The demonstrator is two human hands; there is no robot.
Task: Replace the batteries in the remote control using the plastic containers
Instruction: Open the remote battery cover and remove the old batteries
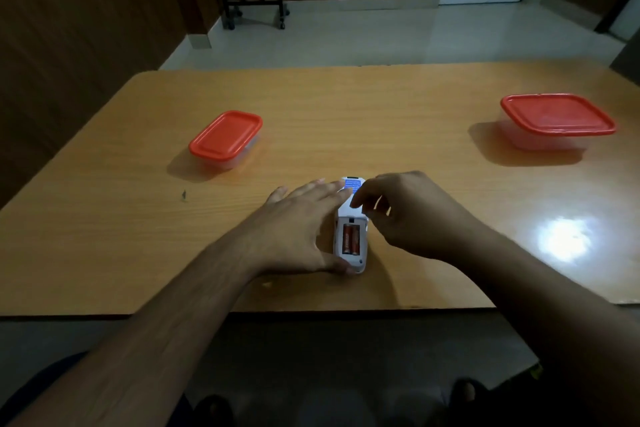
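Note:
A white remote control point(349, 210) lies face down near the table's front edge, its battery bay uncovered. Two red-brown batteries point(350, 238) sit side by side in the bay. My left hand point(298, 229) rests along the remote's left side, thumb at its near end and fingers spread toward its far end. My right hand point(405, 211) hovers at the remote's right, fingertips curled over its upper half; whether it holds the bay cover I cannot tell. Two clear plastic containers with red lids stand closed: a small one point(225, 137) at the left and a larger one point(557, 120) at the far right.
The wooden table point(346, 121) carries a bright light glare at the right point(561, 239) and a small dark speck at the left point(184, 195). Beyond the far edge lie a pale tiled floor and a black wheeled stand point(254, 7).

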